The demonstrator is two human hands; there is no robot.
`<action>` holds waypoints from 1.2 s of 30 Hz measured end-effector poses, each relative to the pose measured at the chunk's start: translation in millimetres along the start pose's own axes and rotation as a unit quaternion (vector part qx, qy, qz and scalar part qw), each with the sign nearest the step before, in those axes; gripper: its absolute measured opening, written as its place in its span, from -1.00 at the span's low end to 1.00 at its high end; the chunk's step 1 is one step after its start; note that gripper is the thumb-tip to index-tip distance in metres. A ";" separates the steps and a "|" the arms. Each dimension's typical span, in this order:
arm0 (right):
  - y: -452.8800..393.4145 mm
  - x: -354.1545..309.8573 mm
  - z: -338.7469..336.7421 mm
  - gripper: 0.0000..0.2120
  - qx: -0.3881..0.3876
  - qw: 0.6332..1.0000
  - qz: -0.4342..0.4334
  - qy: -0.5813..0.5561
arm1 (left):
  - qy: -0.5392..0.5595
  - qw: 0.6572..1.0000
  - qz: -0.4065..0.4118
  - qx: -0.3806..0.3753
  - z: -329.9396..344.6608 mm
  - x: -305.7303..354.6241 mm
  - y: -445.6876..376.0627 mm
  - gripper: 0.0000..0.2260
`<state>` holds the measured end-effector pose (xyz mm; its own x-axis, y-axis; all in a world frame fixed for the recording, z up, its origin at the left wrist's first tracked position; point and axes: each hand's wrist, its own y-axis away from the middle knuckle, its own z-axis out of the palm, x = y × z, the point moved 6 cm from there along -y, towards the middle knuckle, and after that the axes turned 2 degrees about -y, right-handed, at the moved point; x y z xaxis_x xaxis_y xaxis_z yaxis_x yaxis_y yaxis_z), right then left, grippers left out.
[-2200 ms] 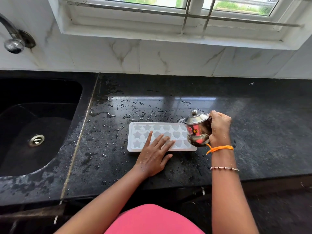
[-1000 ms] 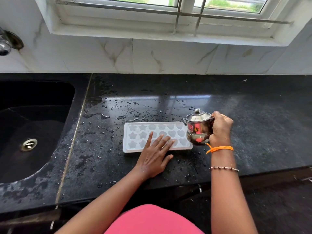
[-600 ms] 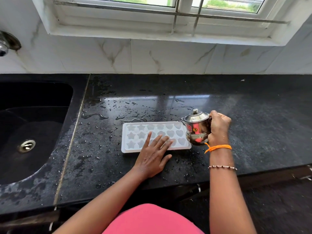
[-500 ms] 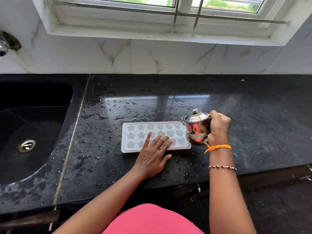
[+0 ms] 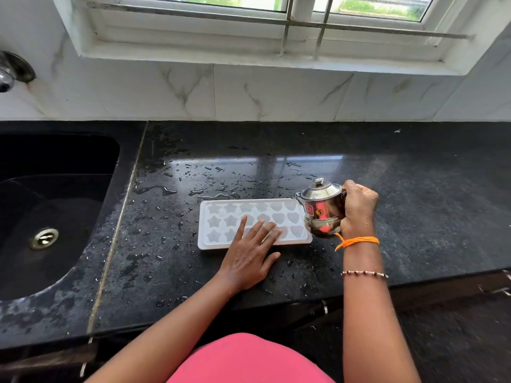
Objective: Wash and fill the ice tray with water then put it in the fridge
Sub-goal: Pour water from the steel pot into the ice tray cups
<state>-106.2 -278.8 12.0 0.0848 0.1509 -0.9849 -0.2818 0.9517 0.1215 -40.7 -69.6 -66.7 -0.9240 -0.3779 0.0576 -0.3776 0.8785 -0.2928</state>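
A white ice tray (image 5: 221,219) with star and heart moulds lies flat on the wet black counter (image 5: 414,205). My left hand (image 5: 250,254) rests flat on the tray's near edge, fingers straight and spread over the middle moulds. My right hand (image 5: 358,211) grips a small lidded steel pot (image 5: 320,208) at the tray's right end, tilted a little with its spout over the far right corner. I cannot see whether water runs from the spout.
A black sink (image 5: 49,211) with a steel drain (image 5: 44,238) is sunk into the counter on the left; part of a tap (image 5: 8,74) shows at the left edge. A marble-tiled wall (image 5: 276,92) and a window sill stand behind. Water drops lie around the tray.
The steel pot in my right hand has shifted slightly toward the tray's far right corner. My left hand stays on the tray.
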 end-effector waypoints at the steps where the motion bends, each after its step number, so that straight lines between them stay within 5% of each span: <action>1: 0.3 -0.5 0.2 -0.62 0.000 1.000 0.000 -0.001 | 0.000 1.000 -0.001 -0.001 0.2 -0.1 -0.1 -0.55; 36: 10.6 -7.4 -11.6 -0.68 0.016 0.997 0.023 -0.076 | 0.006 1.000 -0.002 0.008 -2.4 0.4 0.8 -0.55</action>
<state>-120.9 -273.0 19.1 0.2179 0.2310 -0.9482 -0.2582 0.9506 0.1723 -41.5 -68.4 -64.6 -0.9233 -0.3778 0.0697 -0.3801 0.8720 -0.3084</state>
